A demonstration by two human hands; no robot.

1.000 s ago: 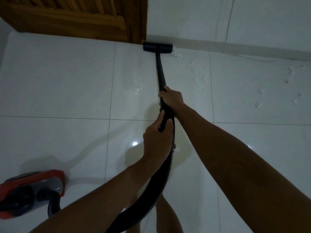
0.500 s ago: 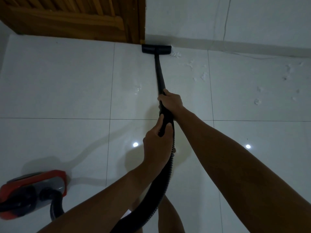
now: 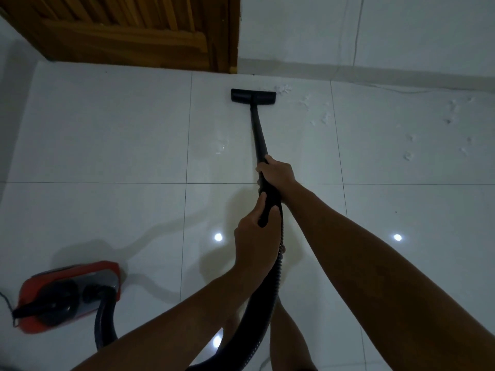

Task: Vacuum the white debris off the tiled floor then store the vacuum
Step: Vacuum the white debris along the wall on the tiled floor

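A: Floor head (image 3: 253, 96) has pulled back from the wall, white debris (image 3: 318, 108) lying just right of it

B: Both hands still wrapped on the wand (image 3: 258, 135): right hand (image 3: 277, 173) ahead, left hand (image 3: 254, 242) behind, red vacuum (image 3: 68, 295) lower left

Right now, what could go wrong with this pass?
1. The nozzle sits left of the white debris; a straight pull back would likely miss it.
2. More bits lie far right, easy to leave behind.
3. The hose loops by the person's leg toward the red canister: a possible snag or trip.
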